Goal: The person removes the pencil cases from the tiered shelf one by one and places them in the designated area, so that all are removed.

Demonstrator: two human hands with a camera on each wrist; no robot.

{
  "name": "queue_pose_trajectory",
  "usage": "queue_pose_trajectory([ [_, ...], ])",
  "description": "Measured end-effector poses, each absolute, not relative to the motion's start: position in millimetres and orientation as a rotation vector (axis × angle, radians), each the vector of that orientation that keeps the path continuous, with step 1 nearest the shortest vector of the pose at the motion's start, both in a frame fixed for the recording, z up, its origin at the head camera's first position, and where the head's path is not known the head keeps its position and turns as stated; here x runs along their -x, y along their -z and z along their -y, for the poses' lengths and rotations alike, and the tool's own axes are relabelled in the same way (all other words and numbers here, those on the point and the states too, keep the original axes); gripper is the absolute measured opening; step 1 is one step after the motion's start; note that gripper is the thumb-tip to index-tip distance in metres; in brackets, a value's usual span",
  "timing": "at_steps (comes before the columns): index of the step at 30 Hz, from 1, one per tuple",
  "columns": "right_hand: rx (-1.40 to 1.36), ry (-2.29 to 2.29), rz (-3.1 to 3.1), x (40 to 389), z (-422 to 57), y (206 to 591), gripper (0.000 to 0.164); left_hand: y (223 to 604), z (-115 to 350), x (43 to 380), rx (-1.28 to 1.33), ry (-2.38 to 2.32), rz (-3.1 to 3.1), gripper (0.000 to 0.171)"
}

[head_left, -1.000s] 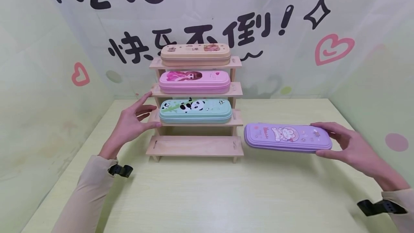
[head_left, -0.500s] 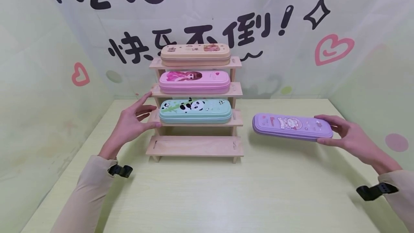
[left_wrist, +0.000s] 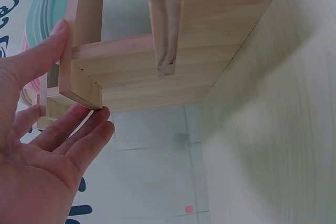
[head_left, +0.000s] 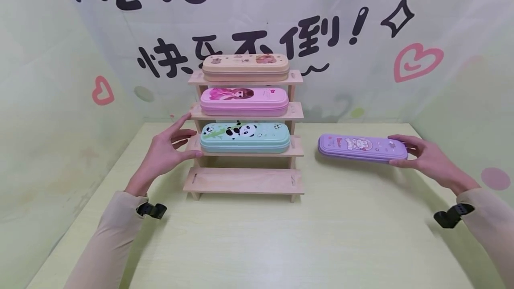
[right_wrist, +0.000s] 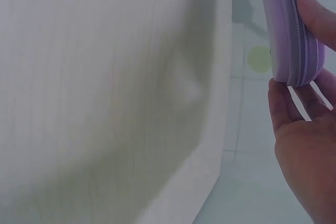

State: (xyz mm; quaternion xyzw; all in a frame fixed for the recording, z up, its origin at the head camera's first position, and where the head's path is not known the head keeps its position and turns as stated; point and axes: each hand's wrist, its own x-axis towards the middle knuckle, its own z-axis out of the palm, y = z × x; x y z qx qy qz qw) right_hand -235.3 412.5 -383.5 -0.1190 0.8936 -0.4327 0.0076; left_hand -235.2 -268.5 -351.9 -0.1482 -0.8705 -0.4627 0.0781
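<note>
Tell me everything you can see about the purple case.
The purple case is a long, rounded box with a smooth, molded-looking shell. Its printed face is turned up, showing a whitish cartoon animal, small motifs and lettering; a zipper runs along its side and looks closed. The right hand grips its right end. It appears raised above the table, right of the wooden stand and apart from it.

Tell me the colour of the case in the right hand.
The case is light purple, clearest in the head view.
</note>
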Motion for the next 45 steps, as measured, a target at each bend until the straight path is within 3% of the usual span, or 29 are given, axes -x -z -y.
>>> queue_pose_trajectory([
  [19,0.232,1.297,-2.68,287.3,-420.0,398.2,0.08,353.2,270.2,236.4,0.441,1.394,2.602,0.112],
  [45,0.282,1.126,-2.614,318.4,-433.9,396.6,0.082,352.4,268.2,236.7,0.437,1.391,2.601,0.111],
])
